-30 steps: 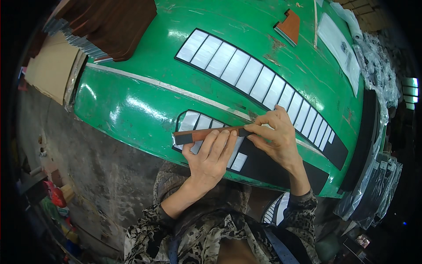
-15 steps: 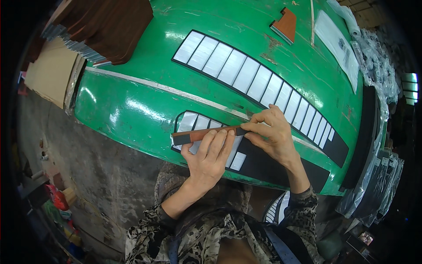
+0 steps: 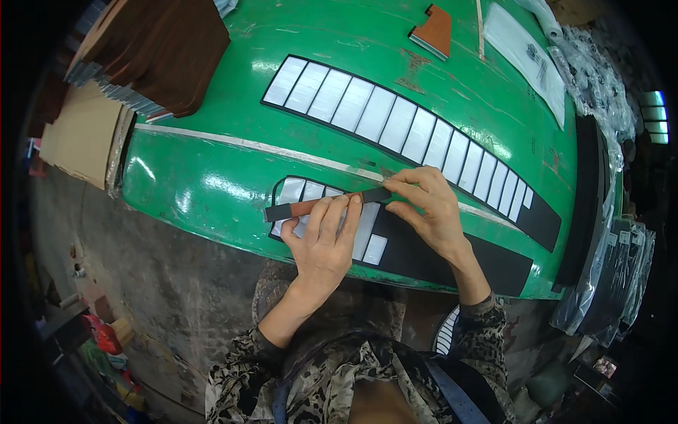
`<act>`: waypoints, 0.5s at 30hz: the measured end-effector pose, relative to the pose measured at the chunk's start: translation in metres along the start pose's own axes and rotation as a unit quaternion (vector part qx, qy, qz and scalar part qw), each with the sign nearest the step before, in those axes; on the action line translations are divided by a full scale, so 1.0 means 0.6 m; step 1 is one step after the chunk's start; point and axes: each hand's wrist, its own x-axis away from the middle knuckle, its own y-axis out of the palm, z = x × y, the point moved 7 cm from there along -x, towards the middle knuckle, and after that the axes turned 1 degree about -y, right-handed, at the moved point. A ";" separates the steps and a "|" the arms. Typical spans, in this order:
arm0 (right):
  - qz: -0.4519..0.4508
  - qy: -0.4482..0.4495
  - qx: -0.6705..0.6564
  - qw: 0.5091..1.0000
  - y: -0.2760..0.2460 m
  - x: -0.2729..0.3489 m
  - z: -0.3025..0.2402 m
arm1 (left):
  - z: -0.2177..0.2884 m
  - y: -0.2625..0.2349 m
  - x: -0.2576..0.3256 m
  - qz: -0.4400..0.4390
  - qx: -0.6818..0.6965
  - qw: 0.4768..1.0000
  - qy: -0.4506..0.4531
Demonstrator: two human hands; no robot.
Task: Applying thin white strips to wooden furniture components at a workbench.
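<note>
A narrow wood-brown piece (image 3: 305, 208), seen nearly edge-on, has a dark pad at its left end and a black strip (image 3: 374, 194) along its right end. My left hand (image 3: 325, 244) is closed around it, fingers over the top and thumb below. At the right end, the thumb and forefinger of my right hand (image 3: 432, 205) pinch around the black strip; their exact contact is partly hidden. Beneath both hands lies a black panel (image 3: 452, 251) bearing white rectangular patches, some covered by the left hand.
A longer curved black panel (image 3: 417, 134) with white patches lies beyond on the green table (image 3: 198, 177). Wood-brown panels (image 3: 162, 56) are stacked far left beside cardboard (image 3: 81, 138). A wood-grain piece (image 3: 434, 32) and plastic-wrapped goods (image 3: 600, 85) are at right.
Both hands and the held piece have shifted slightly left and up in the picture, with the view. The piece has tilted more, its right end higher. My right thumb and forefinger are farther apart.
</note>
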 end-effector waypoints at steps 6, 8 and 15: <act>0.014 -0.058 0.031 0.998 0.010 -0.016 -0.026 | 0.000 0.002 0.006 0.008 -0.012 1.000 -0.003; 0.016 -0.065 0.035 0.997 0.012 -0.018 -0.030 | 0.000 0.000 0.005 0.005 -0.015 1.000 0.002; 0.025 -0.085 0.029 0.996 0.016 -0.017 -0.033 | 0.005 0.003 0.012 0.002 -0.021 1.000 0.009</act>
